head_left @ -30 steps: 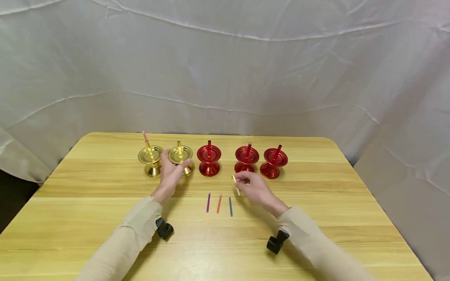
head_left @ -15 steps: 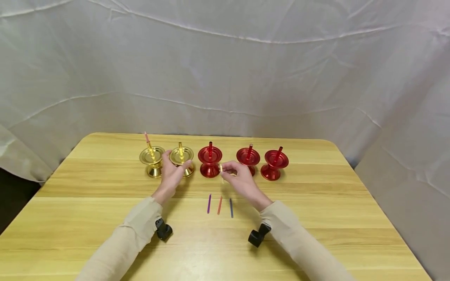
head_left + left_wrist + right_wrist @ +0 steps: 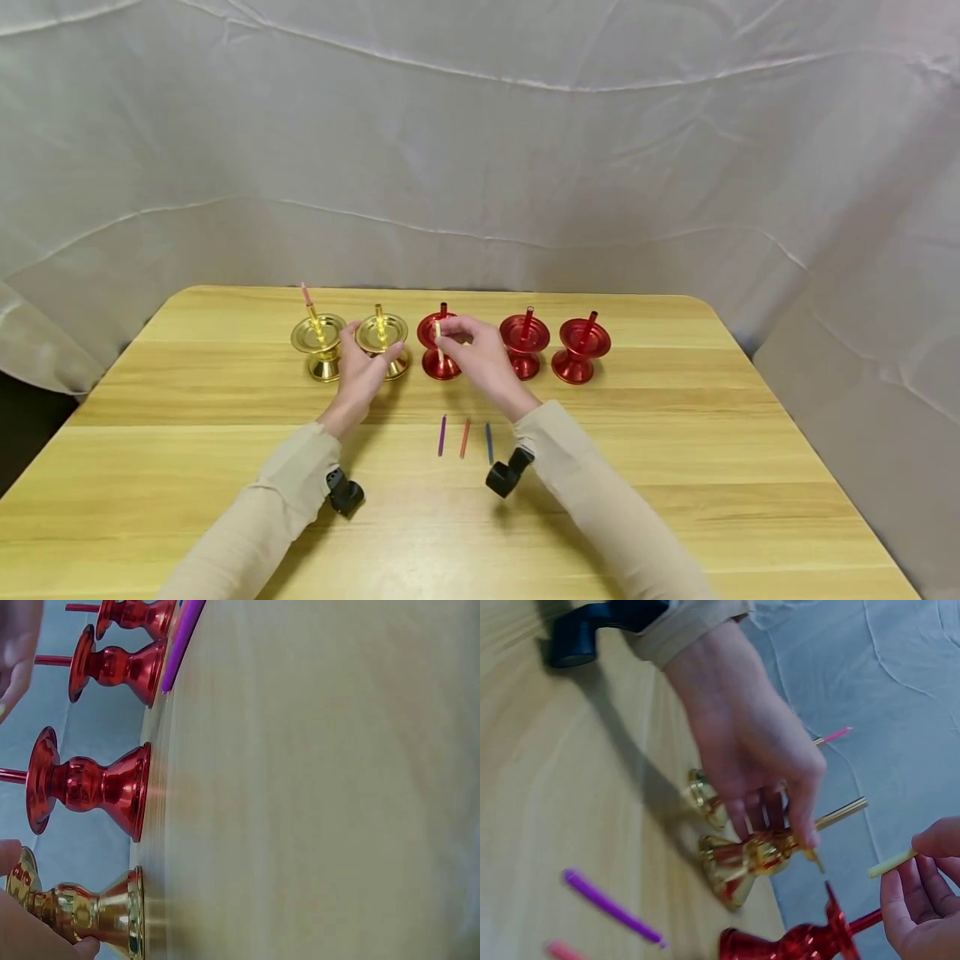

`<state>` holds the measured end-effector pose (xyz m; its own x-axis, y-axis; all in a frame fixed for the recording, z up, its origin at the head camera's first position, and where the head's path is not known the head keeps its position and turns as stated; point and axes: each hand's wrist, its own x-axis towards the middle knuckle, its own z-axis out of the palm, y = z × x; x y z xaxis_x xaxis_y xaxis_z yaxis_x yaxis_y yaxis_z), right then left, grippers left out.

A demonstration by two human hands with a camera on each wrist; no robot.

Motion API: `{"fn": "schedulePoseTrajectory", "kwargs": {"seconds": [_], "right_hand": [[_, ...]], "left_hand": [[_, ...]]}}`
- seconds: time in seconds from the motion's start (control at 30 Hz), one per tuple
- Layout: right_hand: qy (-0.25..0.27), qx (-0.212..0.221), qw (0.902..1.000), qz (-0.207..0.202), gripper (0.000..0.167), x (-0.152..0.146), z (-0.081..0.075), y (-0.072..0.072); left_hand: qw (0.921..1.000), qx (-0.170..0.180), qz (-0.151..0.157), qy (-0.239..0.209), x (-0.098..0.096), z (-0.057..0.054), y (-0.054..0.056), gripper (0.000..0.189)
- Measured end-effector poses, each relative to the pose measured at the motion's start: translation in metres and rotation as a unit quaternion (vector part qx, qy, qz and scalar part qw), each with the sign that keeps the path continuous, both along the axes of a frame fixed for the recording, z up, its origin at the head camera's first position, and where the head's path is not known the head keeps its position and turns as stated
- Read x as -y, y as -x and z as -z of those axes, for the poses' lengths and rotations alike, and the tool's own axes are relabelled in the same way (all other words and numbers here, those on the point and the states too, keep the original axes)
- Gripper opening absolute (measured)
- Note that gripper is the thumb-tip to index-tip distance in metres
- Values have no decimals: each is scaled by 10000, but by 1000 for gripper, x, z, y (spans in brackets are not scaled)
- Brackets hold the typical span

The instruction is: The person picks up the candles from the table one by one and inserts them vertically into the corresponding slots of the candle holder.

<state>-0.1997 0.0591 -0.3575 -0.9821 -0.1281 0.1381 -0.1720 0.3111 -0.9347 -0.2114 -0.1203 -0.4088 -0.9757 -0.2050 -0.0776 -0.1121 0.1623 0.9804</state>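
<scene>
My left hand point(image 3: 360, 377) grips the second gold candle holder point(image 3: 372, 336) from the left, thumb and fingers around the part below its dish. The right wrist view shows this gold candle holder point(image 3: 769, 853) with its tube bare at the top. Between thumb and fingertips my right hand point(image 3: 480, 357) pinches a pale yellow candle point(image 3: 891, 864), held raised in front of the middle red candle holder point(image 3: 439, 368) and apart from the gold one's tube. A pink candle point(image 3: 306, 294) stands in the leftmost gold candle holder point(image 3: 324, 367).
Two more red candle holders point(image 3: 524, 335) stand to the right in the same row. Nearer me lie a purple candle point(image 3: 442, 436), an orange-pink candle point(image 3: 465, 438) and a blue candle point(image 3: 489, 443). Pale cloth point(image 3: 480, 150) hangs behind the wooden table point(image 3: 675, 467).
My right hand has moved left with the yellow candle, from near the fourth holder to in front of the middle red one. The candle now stands more upright. My left hand has stayed in place.
</scene>
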Motion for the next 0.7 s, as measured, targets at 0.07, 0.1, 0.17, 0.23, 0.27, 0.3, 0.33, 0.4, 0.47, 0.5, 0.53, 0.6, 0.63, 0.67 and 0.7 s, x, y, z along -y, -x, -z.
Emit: {"fn": "schedulePoseTrajectory", "kwargs": {"seconds": [0.07,0.1,0.17,0.23,0.27,0.3,0.33,0.4,0.47,0.5,0.53,0.6,0.63,0.67,0.7], "right_hand": [[89,-11,10000,2,20,6,-4,4],[165,-29,9999,-5,21,9,-5,7],[262,-62,9996,6,21,14,-8,11],[336,-113,9994,-1,21,20,-10,15],[362,-132,9993,2,21,22,-12,17],[370,-135,9992,5,21,24,-13,18],[366,-133,9992,19,21,27,-15,20],[382,-130,9992,50,21,31,-17,24],[425,-118,9990,70,21,36,-20,28],[464,-112,9988,63,22,38,-21,30],[515,-94,9986,56,22,40,-23,32],[589,-78,9982,27,21,45,-25,35],[602,-63,9982,16,21,48,-26,37],[640,-46,9979,-4,20,51,-27,38],[646,-60,9979,-22,20,53,-28,39]], "left_hand": [[10000,-23,-38,5,0,0,0,80],[10000,-36,-50,9,0,0,0,80],[10000,-50,-62,33,-1,0,0,80],[9999,-73,-68,59,-1,0,0,80],[9999,-81,-70,79,-1,0,0,80],[9999,-104,-71,93,-1,0,0,79],[9998,-122,-75,103,-1,0,0,79],[9998,-152,-82,116,-1,1,0,78],[9997,-181,-86,109,-1,0,0,78],[9997,-189,-87,112,-1,0,0,78],[9997,-186,-91,116,-1,0,0,78],[9998,-150,-81,121,-1,0,0,78],[9998,-140,-78,127,-1,0,0,78],[9998,-121,-71,138,-1,0,0,78],[9998,-109,-70,153,-1,0,0,78]]}}
